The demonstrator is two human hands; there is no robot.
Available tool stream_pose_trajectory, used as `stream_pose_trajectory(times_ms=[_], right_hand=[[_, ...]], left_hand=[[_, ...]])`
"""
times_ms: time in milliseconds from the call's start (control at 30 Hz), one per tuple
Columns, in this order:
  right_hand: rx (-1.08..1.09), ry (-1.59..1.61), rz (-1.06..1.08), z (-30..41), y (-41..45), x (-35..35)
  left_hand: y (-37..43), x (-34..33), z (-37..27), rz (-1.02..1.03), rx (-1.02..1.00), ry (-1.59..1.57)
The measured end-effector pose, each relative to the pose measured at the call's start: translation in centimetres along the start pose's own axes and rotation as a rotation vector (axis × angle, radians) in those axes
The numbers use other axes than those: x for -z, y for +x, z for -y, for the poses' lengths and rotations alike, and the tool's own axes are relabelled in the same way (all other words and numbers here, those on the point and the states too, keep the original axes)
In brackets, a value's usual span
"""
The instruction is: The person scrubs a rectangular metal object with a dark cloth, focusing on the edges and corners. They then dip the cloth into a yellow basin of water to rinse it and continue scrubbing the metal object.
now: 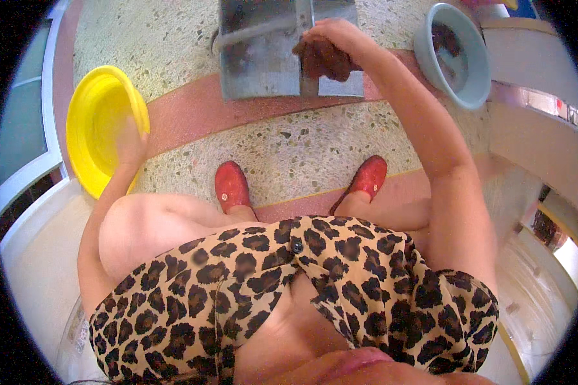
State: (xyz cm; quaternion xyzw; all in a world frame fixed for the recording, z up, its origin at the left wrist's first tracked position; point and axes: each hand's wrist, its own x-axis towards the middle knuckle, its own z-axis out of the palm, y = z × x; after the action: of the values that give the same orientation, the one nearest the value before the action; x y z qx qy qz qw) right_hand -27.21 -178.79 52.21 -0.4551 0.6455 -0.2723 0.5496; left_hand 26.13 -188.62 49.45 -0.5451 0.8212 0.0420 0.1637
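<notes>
My left hand (132, 144) is at the near right rim of a yellow plastic basin (77, 120), the blurred fingers inside and the thumb over the rim. Further ahead, my right hand (337, 38) holds a dark brown, limp clump (325, 60); its material is unclear. The clump hangs over a grey, box-like container (260, 82) with a metal strip (308, 89) running across it. What lies inside this container is hard to make out.
A light blue basin (484, 79) with dark pieces inside stands at the upper right, beside pale furniture (525, 125). Two red shoes (231, 185) rest on the speckled floor (294, 144). A pale-framed glass panel (29, 110) is at the left.
</notes>
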Motion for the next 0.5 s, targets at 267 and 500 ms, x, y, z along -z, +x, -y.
stream_pose_trajectory(times_ms=[267, 500], right_hand=[[-0.271, 0.564, -0.195, -1.9, 1.1, 5.0], [-0.189, 0.841, -0.037, -4.2, 1.3, 5.4]], left_hand=[[-2.3, 1.8, -6.7, -0.06, -0.24, -0.152], [-1.6, 2.9, -14.0, -0.076, -0.377, -0.129]])
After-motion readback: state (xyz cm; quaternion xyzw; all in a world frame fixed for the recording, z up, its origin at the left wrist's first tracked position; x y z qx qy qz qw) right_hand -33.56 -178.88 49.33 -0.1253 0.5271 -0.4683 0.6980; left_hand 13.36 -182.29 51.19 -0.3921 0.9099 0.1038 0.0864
